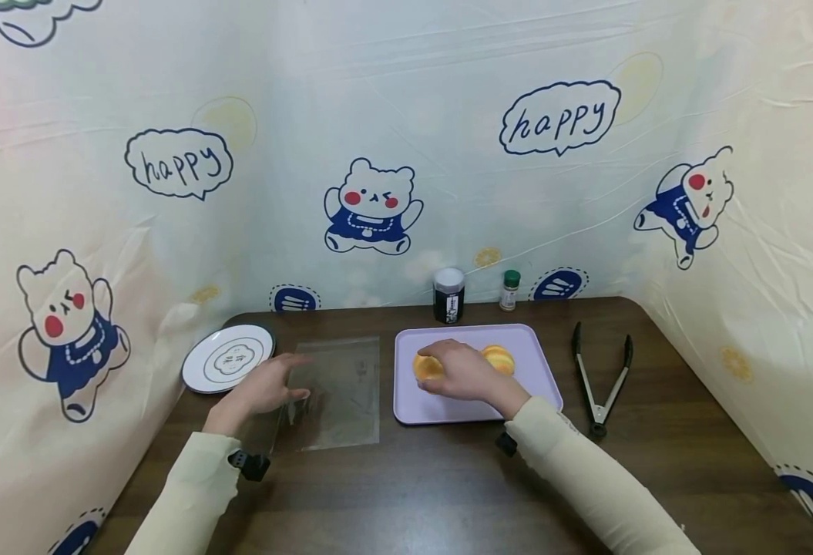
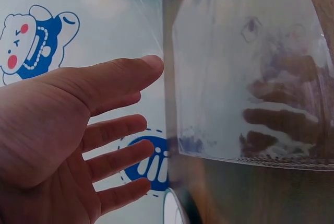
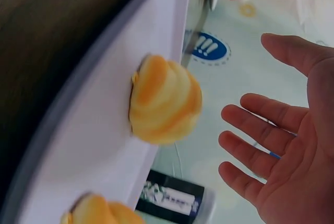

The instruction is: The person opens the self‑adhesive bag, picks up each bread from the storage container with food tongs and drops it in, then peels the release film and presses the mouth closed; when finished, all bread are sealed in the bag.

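Note:
Two small yellow buns with orange stripes sit on a lilac tray (image 1: 406, 408). My right hand (image 1: 465, 371) hovers above the left bun (image 3: 166, 100), fingers spread and apart from it in the right wrist view. The other bun (image 1: 498, 360) lies just behind that hand. A clear plastic bag (image 1: 344, 393) lies flat on the table left of the tray. Near its left edge my left hand (image 1: 267, 387) hangs with fingers extended, holding nothing. In the left wrist view the hand (image 2: 57, 130) is apart from the bag (image 2: 224, 78).
A white plate (image 1: 201, 362) with a printed design stands at the back left. Behind the tray are a dark jar (image 1: 449, 297) with a pale lid and a small green-capped bottle (image 1: 509, 290). Black-tipped metal tongs (image 1: 610, 397) lie spread right of the tray. A printed curtain surrounds the table.

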`<state>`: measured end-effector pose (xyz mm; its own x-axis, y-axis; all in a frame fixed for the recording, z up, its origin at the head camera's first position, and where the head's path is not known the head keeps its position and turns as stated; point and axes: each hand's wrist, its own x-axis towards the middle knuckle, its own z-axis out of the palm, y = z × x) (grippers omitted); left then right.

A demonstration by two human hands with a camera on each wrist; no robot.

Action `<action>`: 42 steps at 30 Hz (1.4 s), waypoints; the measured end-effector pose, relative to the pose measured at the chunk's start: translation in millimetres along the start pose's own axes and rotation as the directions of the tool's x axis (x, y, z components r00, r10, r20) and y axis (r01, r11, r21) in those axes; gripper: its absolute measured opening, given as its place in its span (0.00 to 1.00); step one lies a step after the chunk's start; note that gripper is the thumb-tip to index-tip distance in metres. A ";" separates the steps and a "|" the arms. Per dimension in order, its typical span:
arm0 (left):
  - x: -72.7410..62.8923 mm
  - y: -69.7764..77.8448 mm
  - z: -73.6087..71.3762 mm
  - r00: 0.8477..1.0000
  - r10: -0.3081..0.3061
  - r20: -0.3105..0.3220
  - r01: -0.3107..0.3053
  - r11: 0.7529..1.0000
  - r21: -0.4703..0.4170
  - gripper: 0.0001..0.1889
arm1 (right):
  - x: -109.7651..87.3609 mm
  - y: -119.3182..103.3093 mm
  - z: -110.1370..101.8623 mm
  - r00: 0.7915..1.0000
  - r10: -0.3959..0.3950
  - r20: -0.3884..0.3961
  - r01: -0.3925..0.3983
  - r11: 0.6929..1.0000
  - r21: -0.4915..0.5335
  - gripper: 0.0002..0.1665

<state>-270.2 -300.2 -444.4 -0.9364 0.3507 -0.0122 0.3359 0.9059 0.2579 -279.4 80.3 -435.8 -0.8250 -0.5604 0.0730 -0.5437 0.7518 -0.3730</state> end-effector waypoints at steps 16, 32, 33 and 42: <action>-0.8 -7.3 8.9 0.998 -0.053 0.025 0.052 0.999 0.012 0.31 | 31.8 -31.9 33.4 0.988 -0.157 0.001 0.156 0.977 -0.146 0.32; 1.5 -15.8 17.9 0.992 -0.101 0.076 0.100 0.995 0.012 0.30 | 52.5 -48.2 64.5 0.983 -0.167 0.080 0.184 0.924 -0.334 0.31; 2.3 -16.5 18.7 0.992 -0.100 0.078 0.099 0.995 0.017 0.30 | 53.2 -48.8 65.8 0.982 -0.168 0.082 0.186 0.921 -0.342 0.30; 6.1 -18.5 22.9 0.992 -0.079 0.097 0.078 0.997 0.012 0.31 | 57.3 -51.0 78.1 0.978 -0.185 0.095 0.207 0.893 -0.398 0.29</action>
<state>-279.7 -309.3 -471.3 -0.9457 0.2994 -0.1264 0.2629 0.9334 0.2442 -286.9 -17.3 -484.8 -0.6921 -0.7199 0.0528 -0.7181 0.6941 0.0504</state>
